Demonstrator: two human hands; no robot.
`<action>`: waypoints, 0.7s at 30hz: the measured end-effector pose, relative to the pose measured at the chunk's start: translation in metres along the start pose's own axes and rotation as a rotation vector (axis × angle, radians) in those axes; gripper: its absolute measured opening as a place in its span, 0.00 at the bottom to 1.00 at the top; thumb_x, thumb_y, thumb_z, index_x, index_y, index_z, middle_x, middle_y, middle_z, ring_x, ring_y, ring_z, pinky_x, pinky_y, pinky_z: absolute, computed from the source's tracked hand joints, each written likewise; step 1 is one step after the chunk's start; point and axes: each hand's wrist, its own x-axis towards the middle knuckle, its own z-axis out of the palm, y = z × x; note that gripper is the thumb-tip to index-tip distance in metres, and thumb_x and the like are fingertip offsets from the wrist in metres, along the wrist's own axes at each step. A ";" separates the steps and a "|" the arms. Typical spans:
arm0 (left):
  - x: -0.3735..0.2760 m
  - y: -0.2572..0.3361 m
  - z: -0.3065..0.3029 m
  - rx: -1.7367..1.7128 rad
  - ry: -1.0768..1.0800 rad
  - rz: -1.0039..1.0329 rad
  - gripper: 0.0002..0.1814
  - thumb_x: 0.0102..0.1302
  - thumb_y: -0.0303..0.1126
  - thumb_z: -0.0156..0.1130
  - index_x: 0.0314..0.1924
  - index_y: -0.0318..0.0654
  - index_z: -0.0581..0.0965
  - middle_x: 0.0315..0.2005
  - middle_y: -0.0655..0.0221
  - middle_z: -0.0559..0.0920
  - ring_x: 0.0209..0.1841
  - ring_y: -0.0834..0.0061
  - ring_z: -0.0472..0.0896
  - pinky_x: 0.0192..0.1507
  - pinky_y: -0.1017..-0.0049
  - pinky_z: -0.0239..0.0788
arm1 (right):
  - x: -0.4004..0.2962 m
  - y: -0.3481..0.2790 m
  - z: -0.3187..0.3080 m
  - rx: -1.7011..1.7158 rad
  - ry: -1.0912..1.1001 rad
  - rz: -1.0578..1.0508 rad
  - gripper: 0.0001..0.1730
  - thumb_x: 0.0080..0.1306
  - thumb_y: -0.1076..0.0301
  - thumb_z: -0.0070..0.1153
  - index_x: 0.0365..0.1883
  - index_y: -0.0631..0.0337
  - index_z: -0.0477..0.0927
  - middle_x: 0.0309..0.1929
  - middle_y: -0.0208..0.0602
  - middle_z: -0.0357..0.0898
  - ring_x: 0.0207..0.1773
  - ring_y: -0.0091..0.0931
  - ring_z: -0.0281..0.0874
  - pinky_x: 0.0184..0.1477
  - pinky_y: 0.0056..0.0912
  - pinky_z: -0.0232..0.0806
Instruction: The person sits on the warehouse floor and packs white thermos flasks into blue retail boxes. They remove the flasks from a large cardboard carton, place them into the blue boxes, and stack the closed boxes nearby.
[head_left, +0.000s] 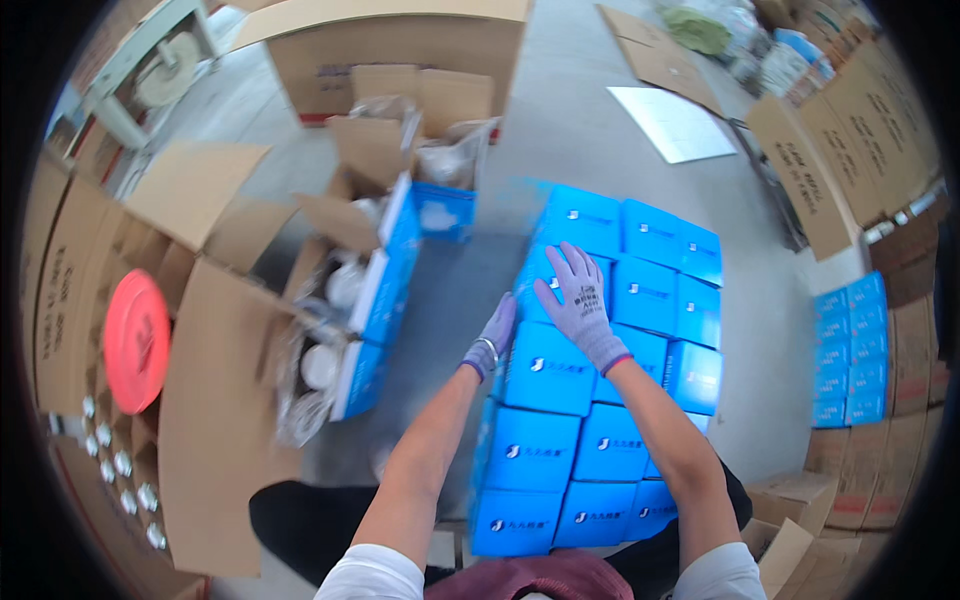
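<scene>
Several blue cardboard boxes with printed lettering are packed in rows as a stack between my legs. My right hand, in a light purple knit glove, rests on a box top in an upper row, its fingers spread. Against the left side of the stack, my left hand lies flat and is seen nearly edge-on, in a matching glove. Neither hand grasps anything. The far left corner of the stack looks blurred.
Left of the stack stand open blue-sided cartons holding plastic-wrapped white items. Farther left, a red plastic lid sits on a divided carton. Another blue box stack stands at right. A white sheet lies on the floor ahead.
</scene>
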 end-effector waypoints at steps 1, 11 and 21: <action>-0.019 -0.021 -0.015 -0.067 0.004 -0.001 0.34 0.76 0.54 0.40 0.72 0.39 0.59 0.68 0.60 0.66 0.68 0.65 0.64 0.69 0.70 0.56 | -0.007 -0.031 0.004 0.157 -0.028 0.007 0.36 0.64 0.51 0.58 0.66 0.61 0.67 0.67 0.53 0.64 0.70 0.46 0.59 0.70 0.50 0.51; -0.306 -0.105 -0.235 1.044 -0.590 -0.237 0.20 0.70 0.27 0.48 0.61 0.44 0.73 0.59 0.62 0.76 0.62 0.71 0.72 0.64 0.70 0.62 | -0.108 -0.335 0.137 0.843 -0.264 0.574 0.54 0.62 0.49 0.57 0.73 0.74 0.44 0.73 0.66 0.48 0.69 0.54 0.55 0.70 0.45 0.54; -0.277 -0.003 -0.198 -0.199 0.265 -0.169 0.32 0.72 0.53 0.48 0.66 0.37 0.65 0.45 0.67 0.80 0.49 0.72 0.77 0.55 0.70 0.68 | -0.175 -0.211 0.045 0.162 -0.530 0.325 0.38 0.63 0.59 0.53 0.69 0.65 0.58 0.62 0.58 0.66 0.47 0.45 0.79 0.50 0.47 0.71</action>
